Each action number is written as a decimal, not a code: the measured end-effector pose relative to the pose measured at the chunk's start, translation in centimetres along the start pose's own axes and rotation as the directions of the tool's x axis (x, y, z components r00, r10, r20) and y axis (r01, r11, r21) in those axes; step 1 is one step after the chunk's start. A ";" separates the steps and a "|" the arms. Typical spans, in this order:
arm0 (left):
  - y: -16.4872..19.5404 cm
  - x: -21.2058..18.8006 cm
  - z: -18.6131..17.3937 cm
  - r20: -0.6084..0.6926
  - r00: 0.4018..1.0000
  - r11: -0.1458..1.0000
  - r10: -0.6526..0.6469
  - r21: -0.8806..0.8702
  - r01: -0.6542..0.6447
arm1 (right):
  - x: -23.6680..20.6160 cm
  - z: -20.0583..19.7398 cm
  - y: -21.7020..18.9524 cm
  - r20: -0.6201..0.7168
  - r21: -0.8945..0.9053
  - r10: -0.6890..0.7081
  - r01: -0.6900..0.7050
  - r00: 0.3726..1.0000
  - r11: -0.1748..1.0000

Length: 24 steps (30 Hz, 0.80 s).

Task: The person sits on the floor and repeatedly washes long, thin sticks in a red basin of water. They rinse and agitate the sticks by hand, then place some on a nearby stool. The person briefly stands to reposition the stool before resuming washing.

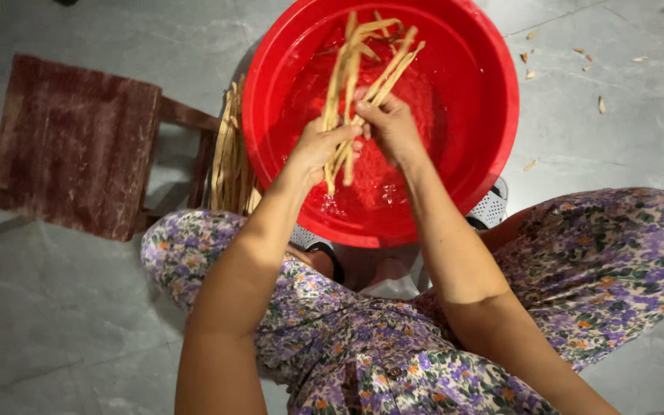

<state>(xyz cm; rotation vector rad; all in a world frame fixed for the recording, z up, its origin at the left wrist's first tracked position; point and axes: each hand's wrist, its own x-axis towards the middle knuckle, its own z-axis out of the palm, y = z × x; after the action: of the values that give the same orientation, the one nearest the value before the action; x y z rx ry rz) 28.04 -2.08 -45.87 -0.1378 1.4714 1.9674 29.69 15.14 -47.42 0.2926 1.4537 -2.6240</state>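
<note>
Floral lap [393, 361], fibrous tan strips [359, 69]

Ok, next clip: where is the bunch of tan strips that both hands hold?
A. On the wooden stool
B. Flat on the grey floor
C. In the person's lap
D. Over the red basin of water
D: the left hand and right hand grip the bunch of tan strips above the water in the red basin.

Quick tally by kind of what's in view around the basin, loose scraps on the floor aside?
Red basin: 1
Wooden stool: 1
Bundles of tan strips: 2, one held by both hands, one lying beside the basin
Hands: 2, left hand and right hand
Total: 6
</note>
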 end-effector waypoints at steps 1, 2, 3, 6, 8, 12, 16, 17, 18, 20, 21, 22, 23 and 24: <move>0.0 0.0 0.3 -0.016 1.000 1.000 0.023 0.000 -0.023 | 0.0 0.2 0.3 -0.003 -0.025 -0.016 0.016 1.000 1.000; 0.1 0.0 0.6 -0.048 0.999 1.000 0.020 0.006 -0.020 | -0.1 0.4 0.7 -0.001 -0.050 -0.027 0.027 1.000 0.998; 0.1 -0.2 0.9 -0.083 0.996 1.000 0.020 0.012 -0.019 | 0.0 0.4 1.1 0.006 -0.074 -0.037 0.038 0.999 0.997; 0.6 -1.1 1.5 -0.118 0.993 0.999 0.013 0.036 -0.009 | 0.8 -1.0 1.6 -0.140 -0.108 0.033 -0.048 0.990 0.993; 1.1 -2.1 1.5 -0.064 0.997 0.998 0.031 0.054 -0.027 | 1.7 -3.1 0.9 -0.264 -0.077 0.034 -0.056 0.964 0.995; 2.1 -4.1 0.3 0.050 0.998 0.990 0.030 0.139 -0.036 | 3.1 -7.2 -2.3 -0.367 0.197 0.024 0.053 0.930 0.979; 1.9 -3.6 -0.8 -0.010 0.999 0.987 0.038 0.154 -0.036 | 2.3 -5.4 -3.1 -0.337 0.217 0.144 -0.073 0.930 0.973; 1.6 -3.1 -0.9 -0.027 0.998 0.989 0.050 0.143 -0.046 | 1.9 -4.0 -2.5 -0.298 0.174 0.194 -0.147 0.935 0.974; 1.4 -2.5 -0.9 -0.047 0.997 0.989 0.064 0.133 -0.058 | 1.4 -2.4 -1.6 -0.248 0.110 0.238 -0.216 0.939 0.970; 0.8 -1.5 -0.8 -0.109 0.992 0.990 0.066 0.132 -0.051 | 0.7 0.1 0.2 -0.103 -0.064 0.158 -0.165 0.982 0.984; 0.5 -1.1 -0.7 -0.144 0.988 0.989 0.053 0.143 -0.032 | 0.6 0.8 1.0 -0.033 -0.146 0.114 -0.118 0.993 0.982; 0.3 -1.0 -0.6 -0.177 0.983 0.988 0.044 0.155 -0.016 | 0.6 0.8 1.5 -0.071 -0.127 0.135 -0.144 0.988 0.981; 0.1 -1.0 -0.5 -0.175 0.983 0.988 0.048 0.154 -0.021 | 0.8 0.4 1.8 -0.106 -0.109 0.156 -0.168 0.982 0.980; 0.0 -1.1 -0.4 -0.175 0.983 0.988 0.052 0.153 -0.025 | 1.0 -0.7 1.7 -0.138 -0.089 0.181 -0.194 0.974 0.977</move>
<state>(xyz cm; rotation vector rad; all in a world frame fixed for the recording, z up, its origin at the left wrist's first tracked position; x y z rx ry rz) 28.80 -2.95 -45.52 -0.2265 1.7440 1.9066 29.10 14.77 -49.41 0.5689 1.5106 -2.4127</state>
